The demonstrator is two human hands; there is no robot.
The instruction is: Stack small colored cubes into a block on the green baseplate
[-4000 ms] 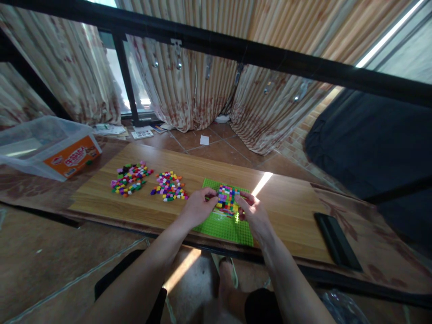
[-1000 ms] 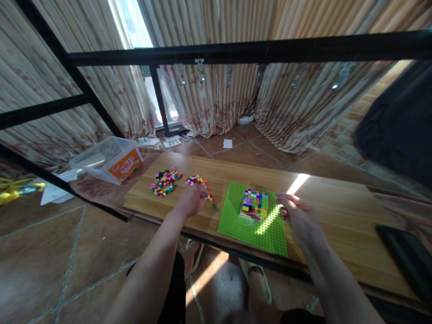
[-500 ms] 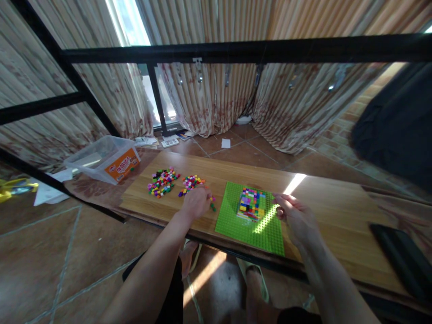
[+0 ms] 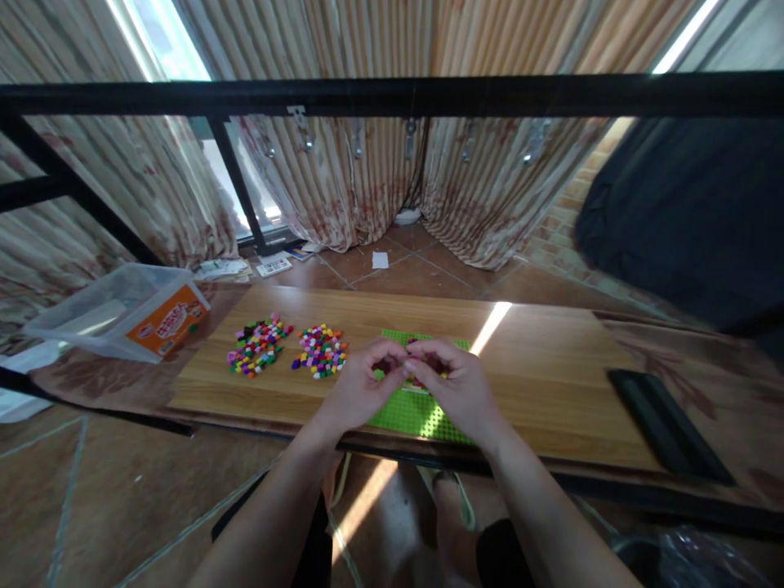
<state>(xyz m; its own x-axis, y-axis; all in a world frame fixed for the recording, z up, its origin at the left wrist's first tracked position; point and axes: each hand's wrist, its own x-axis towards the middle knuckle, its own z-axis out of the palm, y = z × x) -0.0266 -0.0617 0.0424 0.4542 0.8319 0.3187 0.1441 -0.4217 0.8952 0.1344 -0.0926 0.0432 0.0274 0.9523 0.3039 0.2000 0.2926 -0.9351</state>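
Note:
My left hand (image 4: 365, 382) and my right hand (image 4: 458, 382) meet fingertip to fingertip above the green studded baseplate (image 4: 392, 418). Thumbs and forefingers are pinched together on both; whatever sits between them is too small to make out. Under the hands, mostly covered, is a block of many-coloured toy bricks (image 4: 417, 389) on the plate. To the left lie two heaps of small loose bricks on the wooden board: a nearer heap (image 4: 320, 351) and a farther heap (image 4: 257, 343).
A clear plastic tub (image 4: 116, 314) with an orange label stands at the left. At the right lies a flat black object (image 4: 667, 425). A black metal rail (image 4: 392, 96) crosses in front of the curtains. Sunlight streaks the wooden board (image 4: 539, 367).
My left hand has moved right from beside the nearer brick heap, and my right hand has come in from the baseplate's right edge. Their fingertips now meet over the plate. The view has shifted.

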